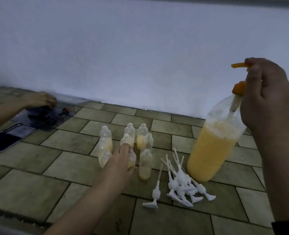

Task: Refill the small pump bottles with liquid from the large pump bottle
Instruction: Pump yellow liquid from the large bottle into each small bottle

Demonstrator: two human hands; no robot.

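Observation:
A large clear bottle (211, 150) of orange liquid stands tilted at the right on the tiled floor. My right hand (266, 99) grips its orange pump head (239, 65), which is lifted out with the collar above the neck and the tube still inside. Several small open bottles (145, 165), some with a little yellow liquid, stand clustered in the middle. My left hand (120, 165) reaches into the cluster and closes around one small bottle (132, 160). A pile of white small pumps (182, 185) lies in front of the large bottle.
Another person's hand (38, 100) rests on dark items in a clear box (69, 106) at the far left. A phone or tablet (9, 136) lies on the floor beside it. A white wall (140, 56) runs behind everything.

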